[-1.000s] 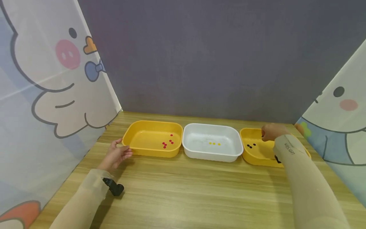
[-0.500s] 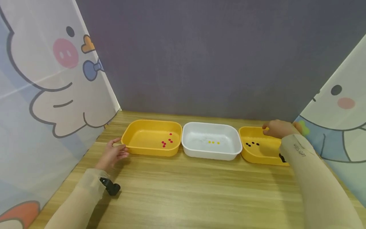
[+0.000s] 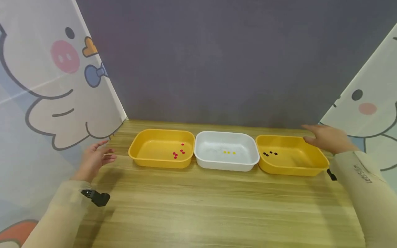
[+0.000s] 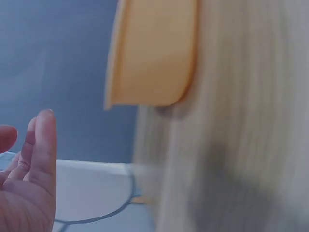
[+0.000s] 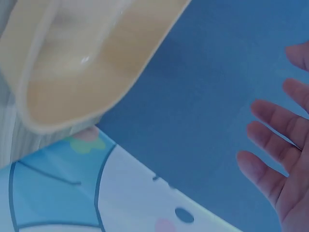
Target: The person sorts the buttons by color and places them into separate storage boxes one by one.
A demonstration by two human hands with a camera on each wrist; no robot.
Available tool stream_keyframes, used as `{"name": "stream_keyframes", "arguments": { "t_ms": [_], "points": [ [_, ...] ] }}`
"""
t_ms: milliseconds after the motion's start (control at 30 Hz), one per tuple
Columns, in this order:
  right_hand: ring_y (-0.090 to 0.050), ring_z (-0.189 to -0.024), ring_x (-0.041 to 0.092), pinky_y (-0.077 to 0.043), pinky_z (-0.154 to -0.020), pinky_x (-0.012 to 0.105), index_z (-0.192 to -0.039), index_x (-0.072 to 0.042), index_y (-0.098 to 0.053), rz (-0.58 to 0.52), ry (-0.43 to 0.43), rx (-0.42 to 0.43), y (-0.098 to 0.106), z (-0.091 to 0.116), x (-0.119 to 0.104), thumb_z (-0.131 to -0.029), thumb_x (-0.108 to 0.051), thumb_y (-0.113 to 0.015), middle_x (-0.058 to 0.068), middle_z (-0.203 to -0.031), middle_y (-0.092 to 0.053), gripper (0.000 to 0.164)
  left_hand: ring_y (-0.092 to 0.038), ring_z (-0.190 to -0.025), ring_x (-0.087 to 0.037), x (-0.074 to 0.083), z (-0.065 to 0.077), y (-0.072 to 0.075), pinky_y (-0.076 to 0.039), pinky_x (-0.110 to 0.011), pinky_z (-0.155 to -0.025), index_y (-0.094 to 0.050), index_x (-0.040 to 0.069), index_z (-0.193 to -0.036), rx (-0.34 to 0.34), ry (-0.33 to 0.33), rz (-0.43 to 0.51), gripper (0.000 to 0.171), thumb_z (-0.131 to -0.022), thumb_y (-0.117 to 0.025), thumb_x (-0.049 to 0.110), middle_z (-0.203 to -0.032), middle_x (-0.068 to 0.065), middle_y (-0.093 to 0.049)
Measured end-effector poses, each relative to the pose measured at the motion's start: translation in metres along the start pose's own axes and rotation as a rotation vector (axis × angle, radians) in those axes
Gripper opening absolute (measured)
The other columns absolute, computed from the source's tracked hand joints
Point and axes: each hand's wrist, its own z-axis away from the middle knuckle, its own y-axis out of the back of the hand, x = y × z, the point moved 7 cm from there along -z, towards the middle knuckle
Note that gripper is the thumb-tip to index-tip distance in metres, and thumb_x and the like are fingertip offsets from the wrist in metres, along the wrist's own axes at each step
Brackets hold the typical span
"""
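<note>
My left hand [image 3: 94,159] hovers left of the left yellow tray [image 3: 161,163], apart from it, its fingers loosely extended and holding nothing. Several red discs [image 3: 181,150] lie in that tray's right part. The white tray [image 3: 227,165] in the middle has 3 yellow discs [image 3: 228,152]. In the right yellow tray [image 3: 291,170], several black discs [image 3: 271,152] lie near its left end. Above that tray's right end is my right hand [image 3: 330,138], with nothing in it; the right wrist view shows its fingers [image 5: 270,140] spread and relaxed.
The trays stand side by side on a wooden table [image 3: 217,206]. Behind rises a dark grey panel [image 3: 217,62]. Cartoon-printed sheets [image 3: 46,113] flank both sides. A small black camera mount [image 3: 96,197] is on the left wrist.
My left hand has left the left tray's rim and moved left. My right hand has lifted out of the right tray and moved right, its fingers opening; another black disc now lies there.
</note>
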Motion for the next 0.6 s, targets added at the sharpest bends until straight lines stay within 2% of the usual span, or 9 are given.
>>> {"name": "stream_keyframes", "arguments": {
  "t_ms": [100, 200, 300, 333, 400, 467, 500, 533, 600],
  "points": [
    [-0.045, -0.114, 0.055, -0.053, -0.071, 0.06, -0.14, 0.008, -0.037, 0.021, 0.022, 0.059, 0.004, 0.011, 0.002, -0.099, -0.033, -0.051, 0.037, -0.13, -0.045, 0.059, -0.065, -0.06, -0.005, 0.014, 0.005, 0.012, -0.057, -0.018, -0.057, -0.028, 0.005, -0.148, 0.074, -0.075, -0.078, 0.053, -0.099, -0.047, 0.009, -0.074, 0.017, -0.065],
    [-0.043, -0.115, 0.054, -0.049, -0.08, 0.064, -0.14, 0.008, -0.038, 0.032, 0.055, 0.163, 0.007, 0.024, 0.0, -0.099, -0.036, -0.052, 0.037, -0.131, -0.044, 0.062, -0.061, -0.061, 0.005, 0.029, 0.012, 0.02, -0.055, -0.014, -0.055, -0.037, 0.002, -0.144, 0.147, -0.188, -0.329, 0.047, -0.099, -0.046, 0.013, -0.078, 0.023, -0.062],
    [-0.043, -0.114, 0.054, -0.042, -0.088, 0.068, -0.138, 0.008, -0.041, 0.048, 0.107, 0.293, 0.01, 0.038, -0.003, -0.097, -0.037, -0.057, 0.037, -0.131, -0.043, 0.063, -0.055, -0.066, 0.012, 0.041, 0.018, 0.021, -0.051, -0.009, -0.055, -0.035, -0.004, -0.144, 0.221, -0.293, -0.613, 0.052, -0.099, -0.046, 0.019, -0.091, -0.001, -0.07],
    [-0.043, -0.115, 0.054, -0.04, -0.091, 0.068, -0.138, 0.007, -0.042, 0.044, 0.116, 0.323, 0.01, 0.041, -0.005, -0.096, -0.037, -0.058, 0.037, -0.132, -0.043, 0.063, -0.054, -0.07, 0.009, 0.044, 0.021, 0.02, -0.049, -0.008, -0.055, -0.036, -0.004, -0.144, 0.241, -0.323, -0.697, 0.052, -0.099, -0.047, 0.021, -0.098, -0.01, -0.07],
    [-0.042, -0.114, 0.054, -0.037, -0.094, 0.068, -0.138, 0.007, -0.043, 0.048, 0.136, 0.375, 0.01, 0.047, -0.007, -0.096, -0.038, -0.058, 0.037, -0.13, -0.043, 0.063, -0.062, -0.077, -0.007, 0.049, 0.024, 0.017, -0.045, -0.007, -0.055, -0.038, -0.003, -0.143, 0.257, -0.382, -0.814, 0.051, -0.099, -0.048, 0.021, -0.114, -0.027, -0.062],
    [-0.041, -0.115, 0.055, -0.036, -0.095, 0.068, -0.14, 0.005, -0.042, 0.045, 0.138, 0.403, 0.007, 0.053, -0.009, -0.096, -0.038, -0.058, 0.039, -0.131, -0.042, 0.063, -0.063, -0.088, -0.028, 0.053, 0.028, 0.014, -0.051, -0.02, -0.061, -0.038, -0.004, -0.143, 0.254, -0.44, -0.892, 0.051, -0.099, -0.049, 0.02, -0.12, -0.033, -0.056],
    [-0.04, -0.115, 0.056, -0.035, -0.095, 0.069, -0.143, 0.002, -0.038, 0.05, 0.132, 0.405, 0.005, 0.055, -0.01, -0.097, -0.039, -0.056, 0.04, -0.131, -0.041, 0.065, -0.062, -0.087, -0.036, 0.054, 0.031, 0.012, -0.05, -0.025, -0.06, -0.039, -0.004, -0.142, 0.257, -0.481, -0.933, 0.051, -0.098, -0.05, 0.019, -0.12, -0.033, -0.056],
    [-0.041, -0.114, 0.056, -0.035, -0.095, 0.069, -0.145, 0.0, -0.036, 0.055, 0.134, 0.421, 0.003, 0.058, -0.011, -0.097, -0.04, -0.055, 0.041, -0.131, -0.041, 0.066, -0.06, -0.083, -0.042, 0.054, 0.033, 0.01, -0.049, -0.03, -0.057, -0.039, -0.004, -0.142, 0.254, -0.513, -0.965, 0.051, -0.097, -0.05, 0.018, -0.121, -0.034, -0.055],
    [-0.042, -0.113, 0.056, -0.036, -0.094, 0.069, -0.15, -0.005, -0.028, 0.069, 0.148, 0.447, -0.002, 0.063, -0.013, -0.097, -0.042, -0.054, 0.042, -0.13, -0.041, 0.069, -0.057, -0.081, -0.046, 0.054, 0.038, 0.008, -0.05, -0.046, -0.062, -0.039, -0.005, -0.142, 0.246, -0.588, -1.017, 0.052, -0.096, -0.052, 0.016, -0.122, -0.036, -0.053]
  ]
}}
